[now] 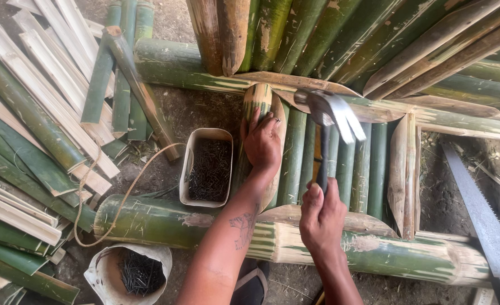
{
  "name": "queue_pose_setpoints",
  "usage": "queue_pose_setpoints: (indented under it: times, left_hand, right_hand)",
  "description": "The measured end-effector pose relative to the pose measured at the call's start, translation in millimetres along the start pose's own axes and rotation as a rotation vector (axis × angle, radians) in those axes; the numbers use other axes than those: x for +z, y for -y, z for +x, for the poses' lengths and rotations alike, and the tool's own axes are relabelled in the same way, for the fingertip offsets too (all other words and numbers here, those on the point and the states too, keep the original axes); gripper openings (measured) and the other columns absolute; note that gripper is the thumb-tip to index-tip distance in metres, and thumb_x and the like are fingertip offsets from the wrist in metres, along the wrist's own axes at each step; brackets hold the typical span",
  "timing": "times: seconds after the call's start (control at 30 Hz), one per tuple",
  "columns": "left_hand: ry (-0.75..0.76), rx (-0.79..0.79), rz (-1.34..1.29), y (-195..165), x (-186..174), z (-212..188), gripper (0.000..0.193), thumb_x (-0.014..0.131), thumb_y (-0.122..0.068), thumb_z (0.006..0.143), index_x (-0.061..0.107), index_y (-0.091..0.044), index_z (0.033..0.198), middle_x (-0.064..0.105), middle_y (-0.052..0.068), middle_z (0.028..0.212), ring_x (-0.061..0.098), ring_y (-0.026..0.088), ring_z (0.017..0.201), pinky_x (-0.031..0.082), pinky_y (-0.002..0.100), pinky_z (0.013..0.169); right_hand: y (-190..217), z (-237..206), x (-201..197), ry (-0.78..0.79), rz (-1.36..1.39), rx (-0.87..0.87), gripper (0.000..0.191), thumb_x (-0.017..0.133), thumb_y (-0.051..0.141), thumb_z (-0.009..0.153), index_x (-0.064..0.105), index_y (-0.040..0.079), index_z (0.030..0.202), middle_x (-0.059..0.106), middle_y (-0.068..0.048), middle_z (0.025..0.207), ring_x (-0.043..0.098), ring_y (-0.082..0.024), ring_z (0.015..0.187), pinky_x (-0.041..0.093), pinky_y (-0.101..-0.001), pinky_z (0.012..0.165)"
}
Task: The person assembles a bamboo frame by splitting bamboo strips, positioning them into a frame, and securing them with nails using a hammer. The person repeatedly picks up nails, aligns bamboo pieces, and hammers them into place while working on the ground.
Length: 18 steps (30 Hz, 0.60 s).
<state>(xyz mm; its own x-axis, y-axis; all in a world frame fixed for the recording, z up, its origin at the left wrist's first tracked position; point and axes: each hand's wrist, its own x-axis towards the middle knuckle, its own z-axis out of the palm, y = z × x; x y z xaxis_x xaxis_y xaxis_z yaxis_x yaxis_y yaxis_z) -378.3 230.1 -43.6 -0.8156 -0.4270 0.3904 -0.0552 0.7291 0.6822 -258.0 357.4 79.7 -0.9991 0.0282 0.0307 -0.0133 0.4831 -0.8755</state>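
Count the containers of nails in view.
2. A pale rectangular tub of dark nails sits just left of the left hand. A round white bag-like container of nails lies at the bottom left, below the big bamboo pole. Others could be hidden.

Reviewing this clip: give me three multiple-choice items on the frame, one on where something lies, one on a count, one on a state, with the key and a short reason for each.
1. Where does the saw lie?
A. At the right edge, on the ground
B. Inside the rectangular tub
C. Across the left pile of slats

2. How many containers of nails show?
A. One
B. Two
C. Four

3. What is the right hand doing?
A. Resting open on the ground
B. Gripping a claw hammer raised over the slats
C. Holding the rope

Key: 1 A, the saw runs along the right edge. 2 B, a rectangular tub and a round bucket both hold nails. 3 B, the right hand is closed on the hammer, while the left hand presses a bamboo slat.
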Motion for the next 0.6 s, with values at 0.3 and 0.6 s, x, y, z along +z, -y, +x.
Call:
queue_pose_setpoints:
  times: [0.3,0.6]
  left_hand:
    - [0.025,-0.018,0.030,-5.9,0.7,0.4,0.012,0.065,-0.011,0.096,0.076,-0.016,0.096,0.078,0.003,0.118,0.055,0.025,0.139,0.028,0.053,0.123]
    - [0.317,0.214,0.345,-7.0,-35.0,-37.3,0.075,0.066,-0.033,0.084,0.046,0.003,0.146,0.053,0.021,0.151,0.038,0.030,0.148,0.012,0.053,0.123]
  right_hand:
    - [-32.1,-5.3,7.4,-0.033,-0.065,0.162,0.048,0.040,0.042,0.109,0.057,0.001,0.093,0.056,-0.004,0.058,0.053,-0.012,0.047,0.040,-0.0318,0.043]
    - [-65.6,-16.3,13.3,0.024,0.049,0.436,0.050,0.044,0.045,0.106,0.060,0.001,0.090,0.054,-0.003,0.061,0.049,-0.011,0.049,0.040,-0.0306,0.043]
